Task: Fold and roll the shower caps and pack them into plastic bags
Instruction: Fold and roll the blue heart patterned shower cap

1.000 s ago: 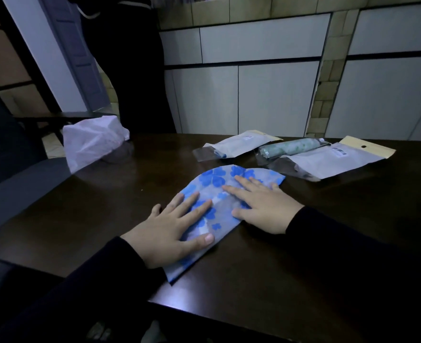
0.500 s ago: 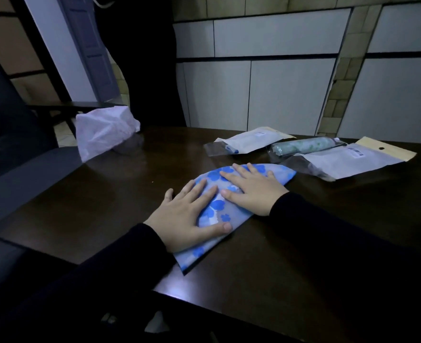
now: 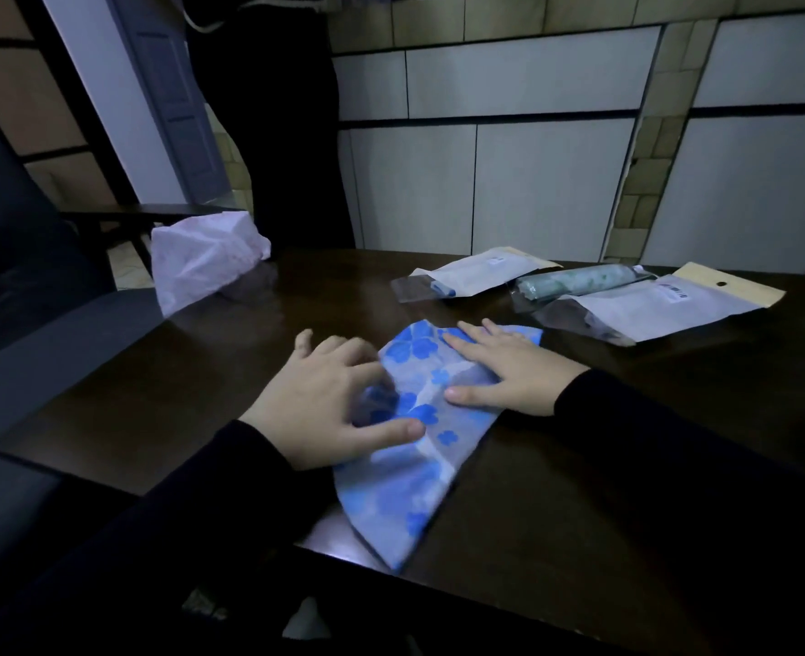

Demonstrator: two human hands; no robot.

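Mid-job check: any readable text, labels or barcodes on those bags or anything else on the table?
No text can be read.
Sticker on the right plastic bag: barcode-like dark marks near its cream header, too small and blurred to read.
Sticker on the left plastic bag: small white label, too blurred to read.
Blue flowered shower cap and rolled green cap: printed pattern only, no lettering.

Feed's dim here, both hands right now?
Left hand: fingers curling, gripping the blue flowered shower cap.
Right hand: open, flat on the cap.
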